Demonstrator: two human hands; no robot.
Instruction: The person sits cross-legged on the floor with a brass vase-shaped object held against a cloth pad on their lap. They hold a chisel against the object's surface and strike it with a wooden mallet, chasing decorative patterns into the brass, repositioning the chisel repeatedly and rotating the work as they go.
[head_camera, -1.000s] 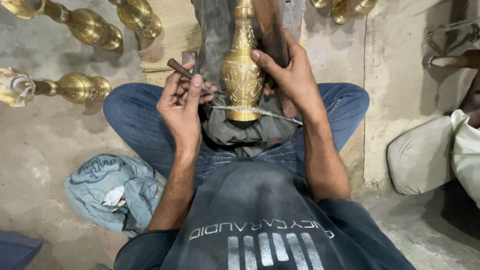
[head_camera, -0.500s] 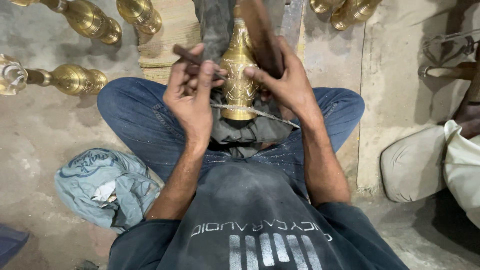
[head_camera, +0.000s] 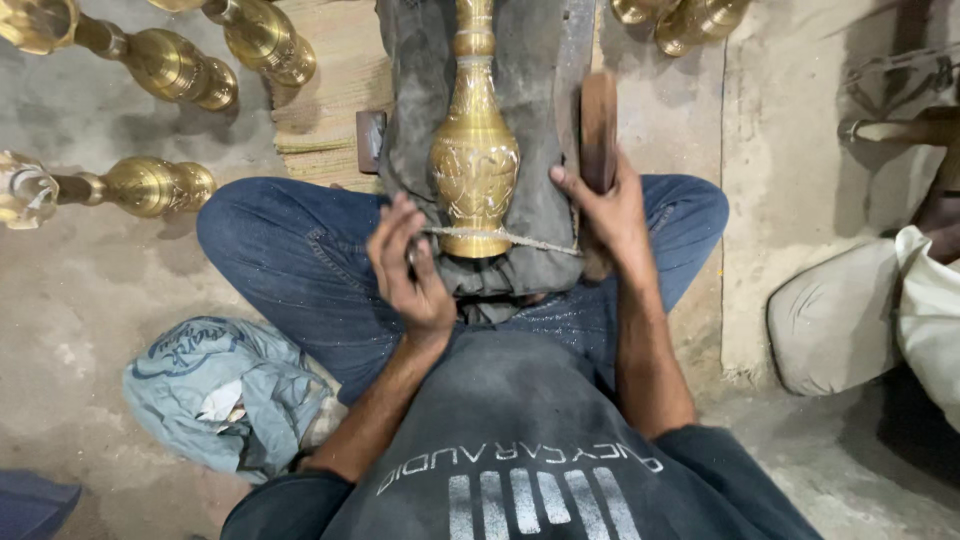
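Step in hand, as I judge it: hand-finishing the engraved belly of a brass vase (head_camera: 474, 165), which lies lengthwise at upper centre of the frame on a dark grey cloth pad (head_camera: 530, 215) across the seated person's lap.

Left hand (head_camera: 412, 272), centre frame: fingers curled closed against the vase's lower left edge, apparently pinching a small dark tool; the tool itself is mostly hidden. Right hand (head_camera: 605, 205): fingers partly spread, pressing the pad beside the vase and touching a brown wooden block (head_camera: 598, 130); it grips nothing that I can make out.

A thin cord (head_camera: 505, 237) crosses the vase near its base.

Next move likely calls for a steady vase and fine pressure at the tool tip.

Materials: vase is polished yellow metal, bulbous with ringed neck, relief-patterned. Cloth is coarse and dusty. The floor (head_camera: 80, 300) is rough concrete. Similar brass pieces (head_camera: 175, 65) lie upper left; crumpled blue-grey rag (head_camera: 215, 385) lower left.
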